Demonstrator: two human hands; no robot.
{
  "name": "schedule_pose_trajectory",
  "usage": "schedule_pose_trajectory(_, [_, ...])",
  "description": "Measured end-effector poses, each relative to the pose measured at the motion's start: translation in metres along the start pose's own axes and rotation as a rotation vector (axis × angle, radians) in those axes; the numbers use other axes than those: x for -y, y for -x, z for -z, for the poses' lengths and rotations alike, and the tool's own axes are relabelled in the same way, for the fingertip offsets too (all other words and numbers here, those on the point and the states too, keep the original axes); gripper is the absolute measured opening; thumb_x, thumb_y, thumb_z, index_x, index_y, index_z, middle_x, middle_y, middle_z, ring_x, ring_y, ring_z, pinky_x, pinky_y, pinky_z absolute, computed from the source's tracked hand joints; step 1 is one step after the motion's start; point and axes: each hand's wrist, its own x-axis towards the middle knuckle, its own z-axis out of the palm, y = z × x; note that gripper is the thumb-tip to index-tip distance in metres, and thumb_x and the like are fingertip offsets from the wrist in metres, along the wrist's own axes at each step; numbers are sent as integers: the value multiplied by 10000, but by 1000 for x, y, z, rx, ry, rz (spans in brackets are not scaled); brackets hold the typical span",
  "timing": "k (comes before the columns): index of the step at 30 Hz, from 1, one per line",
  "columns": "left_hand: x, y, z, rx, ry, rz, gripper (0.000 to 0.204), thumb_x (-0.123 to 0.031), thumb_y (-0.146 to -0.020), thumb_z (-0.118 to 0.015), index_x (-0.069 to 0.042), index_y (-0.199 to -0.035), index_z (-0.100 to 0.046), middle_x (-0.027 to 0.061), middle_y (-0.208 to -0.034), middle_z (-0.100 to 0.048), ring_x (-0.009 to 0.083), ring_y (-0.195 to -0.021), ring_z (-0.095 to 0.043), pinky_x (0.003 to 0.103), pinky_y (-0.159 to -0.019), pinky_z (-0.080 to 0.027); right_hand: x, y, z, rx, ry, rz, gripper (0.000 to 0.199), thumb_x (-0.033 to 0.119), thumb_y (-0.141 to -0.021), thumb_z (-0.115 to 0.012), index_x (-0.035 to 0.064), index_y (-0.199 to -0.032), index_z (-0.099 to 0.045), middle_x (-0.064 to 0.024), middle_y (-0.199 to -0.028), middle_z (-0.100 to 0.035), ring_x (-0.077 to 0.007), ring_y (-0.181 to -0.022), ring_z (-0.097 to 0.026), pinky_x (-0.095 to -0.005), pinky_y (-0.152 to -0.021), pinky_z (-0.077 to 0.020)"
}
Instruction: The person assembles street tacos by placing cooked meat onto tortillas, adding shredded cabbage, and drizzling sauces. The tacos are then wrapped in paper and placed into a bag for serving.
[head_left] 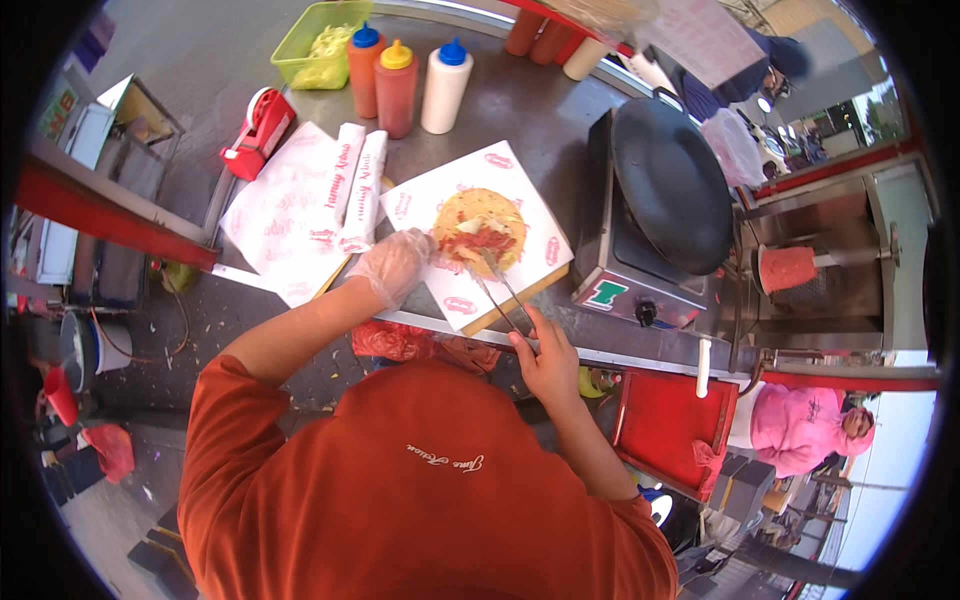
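A round flatbread (478,203) lies on printed white paper (515,165) over a board. On it are reddish filling (490,242) and some pale pieces. My right hand (546,355) grips a pair of metal tongs (500,297), whose tips reach the filling at the near side of the bread. My left hand (393,268), in a clear plastic glove, is at the left edge of the bread and paper; the wrinkled glove obscures its fingers. Two paper-wrapped rolls (354,190) lie beyond it on more printed sheets (285,215).
Sauce bottles (445,90) and a green basket (300,50) of shredded vegetable stand at the back, with a red tape dispenser (260,133) at left. Right of the paper, a dark pan (670,185) sits on a stove (632,275). Farther right is a meat spit (787,268).
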Motion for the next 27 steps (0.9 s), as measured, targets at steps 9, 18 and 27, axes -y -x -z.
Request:
schedule_pose_trajectory(9, [-24, -22, 15, -343, 599, 563, 250, -247, -996, -747, -8, -1067, -767, 217, -968, -754, 363, -873, -741, 458, -798, -574, -205, -53, 242, -763, -151, -389, 420, 240, -1121, -555, 164, -1531, -604, -71, -890, -724, -143, -686, -667, -332, -645, -540])
schedule_pose_trajectory(18, [-54, -32, 19, -377, 630, 845, 358, -310, -1012, -718, 25, -1126, -774, 229, -1060, -785, 347, -939, -766, 435, -823, -572, -328, -117, 246, -330, 331, -595, 420, 323, -1083, -534, 195, -1467, -645, -241, -1195, -745, -459, -1094, -735, -556, -956, -586])
schedule_pose_trajectory(27, [-60, -4, 37, -543, 629, 891, 285, -218, -1023, -699, 19, -1173, -749, 201, -956, -778, 304, -894, -758, 392, -819, -562, -356, -115, 271, -424, 478, -447, 364, 326, -1069, -577, 191, -1379, -712, -234, -1051, -765, -442, -990, -753, -570, -870, -594])
